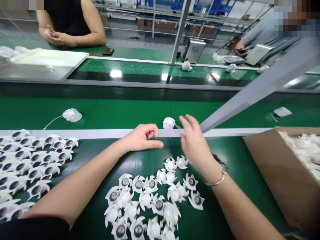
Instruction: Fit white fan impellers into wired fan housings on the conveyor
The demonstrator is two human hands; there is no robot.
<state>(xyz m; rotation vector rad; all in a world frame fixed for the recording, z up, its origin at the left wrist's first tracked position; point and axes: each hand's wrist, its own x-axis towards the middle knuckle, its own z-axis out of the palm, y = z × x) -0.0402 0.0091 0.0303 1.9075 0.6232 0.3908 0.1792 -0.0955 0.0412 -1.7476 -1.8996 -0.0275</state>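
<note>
Loosely curled, with the thumb held out apart from the fingers, the left hand (pixel 143 137) shows nothing pinched; the right hand (pixel 195 143) has its fingers spread and pointing to the far side, though its palm is turned away, so anything tucked beneath it cannot be told. Between the two hands, just beyond the pale rail (pixel 110 133), a white round part (pixel 169 122) sits on the green belt (pixel 130 113), a thin tail running from its right side toward the right fingertips; whether they touch it is unclear.

On the near side lies a loose cluster of white bladed rotors (pixel 146 200), some dark-centred face up, others showing a plain white dome, while more dark-centred rotors (pixel 37 190) stand in rows at left. At right is a cardboard box (pixel 275 173) of white pieces (pixel 307 146).

By the look of it, the step in hand is reaching for or letting go of the round part. From here, handling it calls for closing on its rim, clear of the thin tail.
</note>
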